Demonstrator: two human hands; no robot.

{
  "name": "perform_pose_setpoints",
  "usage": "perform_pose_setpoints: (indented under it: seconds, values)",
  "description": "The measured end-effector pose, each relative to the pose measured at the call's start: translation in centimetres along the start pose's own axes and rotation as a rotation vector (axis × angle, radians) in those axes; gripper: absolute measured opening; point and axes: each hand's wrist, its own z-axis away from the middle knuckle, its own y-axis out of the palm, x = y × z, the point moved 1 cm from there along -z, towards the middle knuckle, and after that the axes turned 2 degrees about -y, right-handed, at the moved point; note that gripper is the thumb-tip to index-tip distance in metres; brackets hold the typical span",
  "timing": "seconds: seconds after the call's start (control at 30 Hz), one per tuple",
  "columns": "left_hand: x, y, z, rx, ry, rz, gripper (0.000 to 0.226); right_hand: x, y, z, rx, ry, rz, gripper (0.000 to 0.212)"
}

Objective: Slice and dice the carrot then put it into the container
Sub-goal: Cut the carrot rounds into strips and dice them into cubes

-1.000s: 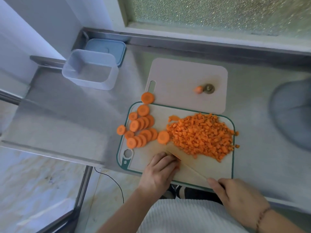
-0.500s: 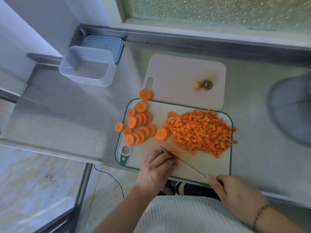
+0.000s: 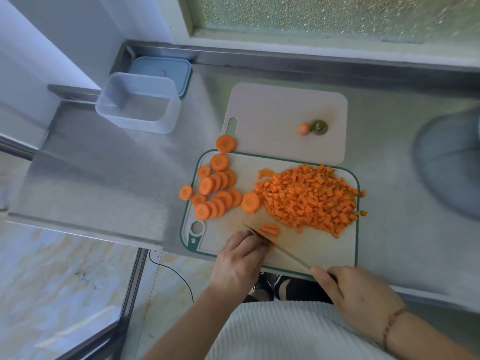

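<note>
Now lying cut into orange carrot strips (image 3: 270, 229) just beyond the blade of the thin steel knife (image 3: 279, 249), no longer whole under it. Curling left hand (image 3: 240, 258) fingers down on the remaining piece, right hand (image 3: 358, 298) gripping the handle, blade running diagonally between them. Sitting well apart at far left: clear plastic container (image 3: 137, 105); heaping on the green-rimmed cutting board (image 3: 324, 250): diced carrot pile (image 3: 309, 198).

Steel counter (image 3: 104, 178) below frosted window (image 3: 324, 16); marbled floor (image 3: 65, 281).
</note>
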Motion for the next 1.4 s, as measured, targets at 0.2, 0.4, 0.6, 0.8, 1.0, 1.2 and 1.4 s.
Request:
perform_pose_setpoints:
  seconds: [0.2, 0.4, 0.6, 0.8, 1.0, 1.2, 1.4]
  values:
    - [-0.2, -0.5, -0.5, 0.019, -0.002, -0.011, 0.012, 2.7, 0.4, -2.2, -0.009, -0.041, 0.103, 0.069]
    - [-0.3, -0.7, -0.6, 0.079, -0.031, -0.048, 0.029, 0.1, 0.6, -0.1, -0.050, -0.031, -0.070, 0.082]
    - [-0.4, -1.0, -0.6, 0.071, -0.018, -0.028, 0.034, 0.9, 0.9, -0.2, 0.018, -0.004, -0.050, 0.075]
    - [-0.3, -0.9, -0.6, 0.073, -0.005, -0.036, 0.018, 3.3, 0.8, -2.6, 0.001, -0.035, -0.096, 0.070]
    - [-0.6, -1.1, -0.6, 0.057, -0.007, -0.072, 0.018, 1.2, 0.8, -1.0, -0.062, -0.018, -0.171, 0.069]
    - [0.0, -1.0, -0.7, 0.081, -0.007, -0.038, 0.019, 0.6, -0.2, -1.4, -0.062, 0.009, -0.133, 0.068]
    - [0.4, -0.5, -0.9, 0.106, 0.009, -0.020, 0.019, 0.6, -0.2, -1.5, -0.020, 0.033, -0.073, 0.072]
